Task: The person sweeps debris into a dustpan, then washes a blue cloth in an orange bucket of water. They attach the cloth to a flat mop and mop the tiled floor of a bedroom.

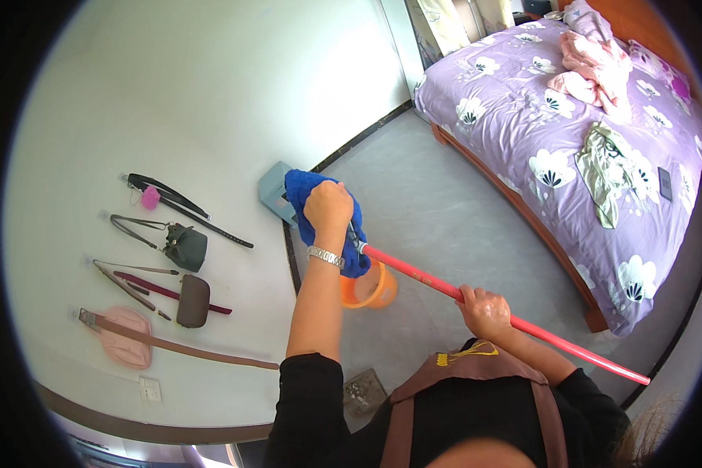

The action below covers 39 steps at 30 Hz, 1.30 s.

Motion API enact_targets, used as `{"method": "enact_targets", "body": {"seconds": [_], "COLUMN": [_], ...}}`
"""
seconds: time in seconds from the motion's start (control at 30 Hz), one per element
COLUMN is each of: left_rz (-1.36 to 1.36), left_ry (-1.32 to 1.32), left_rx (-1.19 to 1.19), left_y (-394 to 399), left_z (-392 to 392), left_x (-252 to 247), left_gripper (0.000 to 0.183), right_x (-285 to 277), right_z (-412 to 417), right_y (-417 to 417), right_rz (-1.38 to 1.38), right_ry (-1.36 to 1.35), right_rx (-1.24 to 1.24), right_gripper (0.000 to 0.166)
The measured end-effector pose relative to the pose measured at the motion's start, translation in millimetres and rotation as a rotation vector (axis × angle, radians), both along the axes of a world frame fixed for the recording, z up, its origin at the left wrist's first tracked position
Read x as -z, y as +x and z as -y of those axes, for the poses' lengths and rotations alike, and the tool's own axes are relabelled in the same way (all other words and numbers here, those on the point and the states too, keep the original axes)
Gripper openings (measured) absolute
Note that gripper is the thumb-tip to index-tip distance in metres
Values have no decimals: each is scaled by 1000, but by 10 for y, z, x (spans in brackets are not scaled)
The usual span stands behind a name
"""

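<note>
My left hand (329, 209), with a metal-banded watch at the wrist, grips a blue cloth (355, 260) at the head end of a red pole (412, 271). The cloth covers most of the head, so its shape is hidden. Around the red pole's middle my right hand (485, 313) is closed, and its skin looks wet. The pole slants down to the right past my apron. An orange bucket (387, 285) stands on the floor below the blue cloth, partly hidden by it.
A light blue bin (274, 186) stands against the wall at left. Bags, such as a dark green one (187, 248), and belts hang there. A bed with a purple floral cover (503, 111) is at right. Near my left elbow lies a grey dustpan-like object (365, 393) with debris.
</note>
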<state>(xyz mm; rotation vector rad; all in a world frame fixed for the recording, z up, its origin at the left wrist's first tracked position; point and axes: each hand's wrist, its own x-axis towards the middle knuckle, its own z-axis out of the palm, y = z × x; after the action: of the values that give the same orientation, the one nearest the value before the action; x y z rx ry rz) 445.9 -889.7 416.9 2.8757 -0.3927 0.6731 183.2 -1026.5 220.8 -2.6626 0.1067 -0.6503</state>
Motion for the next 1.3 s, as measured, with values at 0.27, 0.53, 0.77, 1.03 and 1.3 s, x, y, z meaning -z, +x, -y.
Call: {"method": "enact_targets", "body": {"seconds": [0.27, 0.53, 0.77, 1.03, 1.3], "left_rz": [-145, -185, -277, -258, -688], "left_ry": [22, 79, -598, -414, -562], "left_rx": [592, 446, 259, 411, 343], "left_y": [-636, -439, -1055, -1562, -1889], "left_z": [427, 262, -249, -240, -1175], "left_x": [278, 166, 739, 1195, 926], "left_gripper": [22, 31, 21, 22, 17], "right_x": [103, 17, -67, -172, -541], "right_z": [-46, 59, 173, 103, 23], "right_y": [34, -10, 81, 374, 194], "right_rz": [-240, -219, -183, -279, -766], "right_ry": [159, 135, 326, 667, 1358], "right_rx": [-64, -79, -30, -106, -280], "right_gripper": [31, 33, 33, 33, 31]}}
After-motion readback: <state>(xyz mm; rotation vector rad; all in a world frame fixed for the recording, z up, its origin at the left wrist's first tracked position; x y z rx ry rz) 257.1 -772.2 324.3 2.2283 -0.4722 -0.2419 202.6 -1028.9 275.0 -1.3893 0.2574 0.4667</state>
